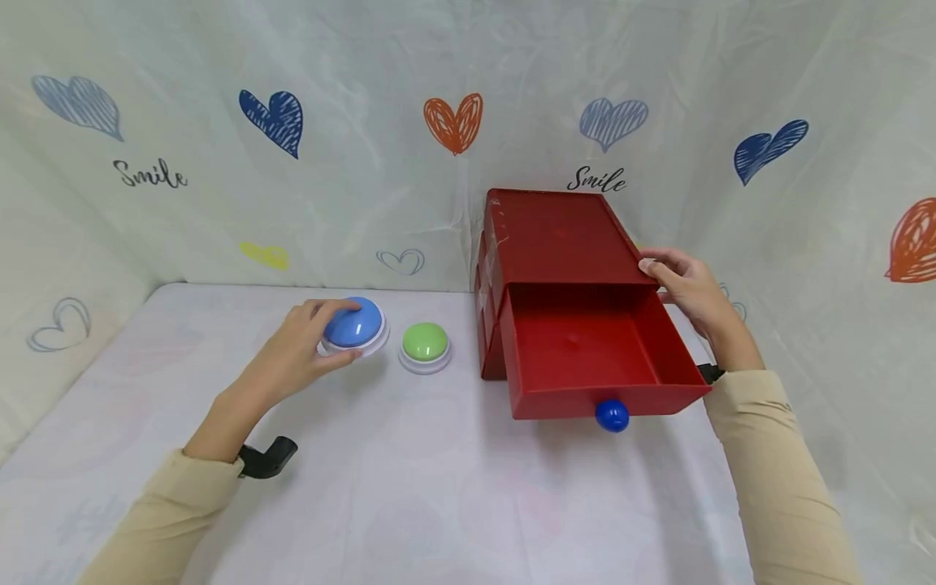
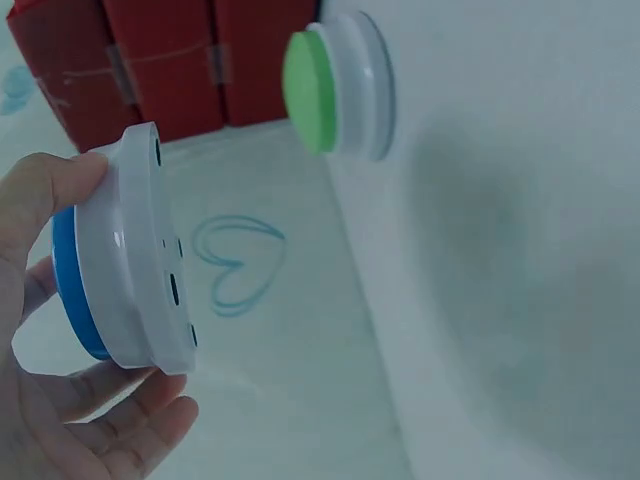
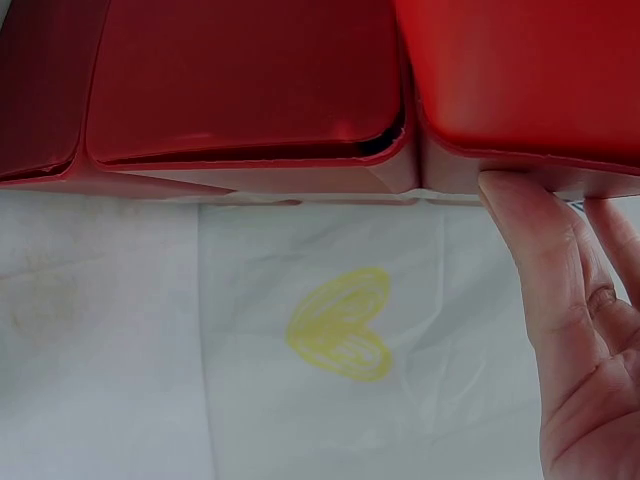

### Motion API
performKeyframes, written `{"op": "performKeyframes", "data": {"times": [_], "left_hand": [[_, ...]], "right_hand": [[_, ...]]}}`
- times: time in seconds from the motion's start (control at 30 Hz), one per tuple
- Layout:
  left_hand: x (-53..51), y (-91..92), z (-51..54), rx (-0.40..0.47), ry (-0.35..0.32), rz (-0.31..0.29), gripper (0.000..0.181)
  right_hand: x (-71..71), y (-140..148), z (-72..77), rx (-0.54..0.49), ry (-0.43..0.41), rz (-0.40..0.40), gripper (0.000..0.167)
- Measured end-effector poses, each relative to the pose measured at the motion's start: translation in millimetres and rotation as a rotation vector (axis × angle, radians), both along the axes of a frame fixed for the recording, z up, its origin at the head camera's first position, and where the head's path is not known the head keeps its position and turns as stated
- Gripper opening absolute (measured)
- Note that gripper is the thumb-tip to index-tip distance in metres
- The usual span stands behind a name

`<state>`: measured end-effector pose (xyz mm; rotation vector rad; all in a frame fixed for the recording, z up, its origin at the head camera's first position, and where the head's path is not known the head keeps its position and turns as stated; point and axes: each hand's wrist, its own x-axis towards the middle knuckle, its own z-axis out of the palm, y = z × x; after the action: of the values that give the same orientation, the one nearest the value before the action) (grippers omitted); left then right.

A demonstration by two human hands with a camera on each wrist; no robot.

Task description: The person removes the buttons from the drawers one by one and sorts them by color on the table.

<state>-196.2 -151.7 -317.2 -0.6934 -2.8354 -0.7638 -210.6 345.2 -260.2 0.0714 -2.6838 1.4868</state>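
My left hand [image 1: 292,351] grips a blue push-button light with a white base [image 1: 355,323], lifted off the table; in the left wrist view the thumb and fingers [image 2: 150,420] hold its white rim [image 2: 130,250]. A smaller green button [image 1: 425,342] stands just right of it on the table. The red drawer cabinet [image 1: 559,236] has its top drawer [image 1: 578,357] pulled out, empty inside, with a blue knob [image 1: 612,415]. My right hand [image 1: 695,296] rests on the cabinet's right top edge near the front; in the right wrist view its fingertips touch the red side wall [image 3: 460,170].
The white-covered table [image 1: 409,487] extends in front of the buttons and cabinet. A white cloth wall [image 1: 351,195] printed with hearts and words stands behind and at both sides. Lower closed drawers [image 3: 250,90] show in the right wrist view.
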Motion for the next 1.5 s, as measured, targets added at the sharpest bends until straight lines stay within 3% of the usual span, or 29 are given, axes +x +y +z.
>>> {"op": "performKeyframes", "data": {"times": [0.3, 0.73, 1.13, 1.5], "left_hand": [[-11.1, -11.2, -18.2, -0.015, -0.079, 0.026, 0.059], [-17.6, -15.2, -29.6, -0.043, -0.179, 0.037, 0.059], [-28.3, -18.0, -45.0, -0.054, -0.193, 0.04, 0.059], [-33.1, -14.3, -49.1, -0.076, -0.224, 0.028, 0.06]], "right_hand": [[1.1, -3.0, -0.2, 0.026, -0.005, -0.026, 0.056], [2.7, -2.9, 0.5, 0.024, -0.001, -0.029, 0.056], [2.5, -3.6, 1.2, 0.025, -0.012, -0.037, 0.057], [2.0, -3.7, -0.1, 0.024, -0.014, -0.036, 0.057]]}}
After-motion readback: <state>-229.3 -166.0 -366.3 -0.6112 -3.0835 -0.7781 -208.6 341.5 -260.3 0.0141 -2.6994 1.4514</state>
